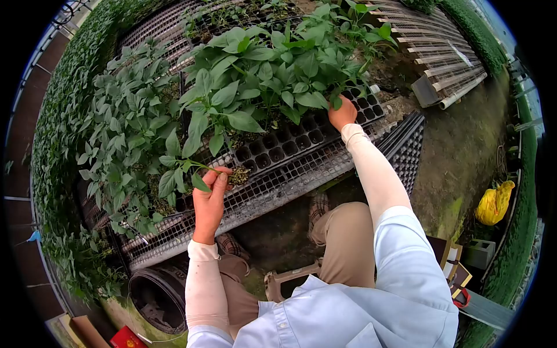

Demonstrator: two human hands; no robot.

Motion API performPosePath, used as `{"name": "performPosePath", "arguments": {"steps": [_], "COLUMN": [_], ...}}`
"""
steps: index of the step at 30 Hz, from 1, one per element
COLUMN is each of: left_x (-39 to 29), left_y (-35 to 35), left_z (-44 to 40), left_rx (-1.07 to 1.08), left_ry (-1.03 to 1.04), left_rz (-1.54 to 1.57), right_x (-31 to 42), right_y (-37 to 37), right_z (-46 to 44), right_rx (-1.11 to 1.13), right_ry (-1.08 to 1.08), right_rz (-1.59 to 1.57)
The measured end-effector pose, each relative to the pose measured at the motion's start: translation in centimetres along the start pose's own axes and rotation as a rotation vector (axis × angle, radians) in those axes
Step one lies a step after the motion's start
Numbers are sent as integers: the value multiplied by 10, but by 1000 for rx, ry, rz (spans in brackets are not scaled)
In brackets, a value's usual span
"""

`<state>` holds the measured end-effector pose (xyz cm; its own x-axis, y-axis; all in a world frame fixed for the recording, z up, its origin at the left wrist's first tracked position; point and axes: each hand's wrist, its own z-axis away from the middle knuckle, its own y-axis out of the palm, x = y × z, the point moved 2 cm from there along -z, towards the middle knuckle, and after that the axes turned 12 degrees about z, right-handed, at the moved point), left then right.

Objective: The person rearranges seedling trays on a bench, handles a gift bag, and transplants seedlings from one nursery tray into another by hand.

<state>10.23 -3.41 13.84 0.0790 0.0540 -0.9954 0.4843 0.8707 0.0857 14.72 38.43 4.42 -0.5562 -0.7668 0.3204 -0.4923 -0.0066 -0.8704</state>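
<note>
Pinched in the fingers of my left hand (211,197) is the stem of a seedling (174,165), its leaves pointing left and its root plug (238,176) showing right of my fingertips. My right hand (343,113) reaches to the leaves at the right end of the black cell tray (303,141); its fingers are closed, and what they hold is hidden by leaves. The tray's front cells look empty. Dense green seedlings (272,69) rise behind them.
More leafy plants (127,127) stand at the left on the mesh bench (232,211). Black trays (405,145) lean at its right end. A slatted rack (444,52), a yellow bag (494,203), a round black container (159,298) and a stool (290,277) surround me.
</note>
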Motion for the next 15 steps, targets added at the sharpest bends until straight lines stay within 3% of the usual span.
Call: {"name": "performPosePath", "arguments": {"steps": [1, 2, 5, 7, 9, 11, 13, 15], "left_x": [0, 0, 0, 2, 7, 10, 7, 9], "left_y": [-1, -3, -5, -10, -15, -26, -41, -66], "left_z": [0, -1, -3, -2, -1, 3, 4, 2], "left_rx": [-8, -11, -52, -53, -80, -173, -335, -452], "left_ry": [-3, 0, -15, -20, -13, -29, -33, 48], "left_rz": [-3, -33, -26, -12, 62, 90, 77, 105], "right_x": [8, -1, -8, -34, -46, -20, 13, 42], "right_y": [-4, 14, 29, 59, 60, 25, -6, -12], "right_z": [1, 1, -1, -3, -4, 14, 40, 71], "right_rx": [129, 35, 109, 11, 45, 30, 166, 411], "right_ry": [95, -49, -25, -49, -264, -198, -35, -152], "right_rz": [151, 212, 291, 218, 167, 106, -39, -259]}}
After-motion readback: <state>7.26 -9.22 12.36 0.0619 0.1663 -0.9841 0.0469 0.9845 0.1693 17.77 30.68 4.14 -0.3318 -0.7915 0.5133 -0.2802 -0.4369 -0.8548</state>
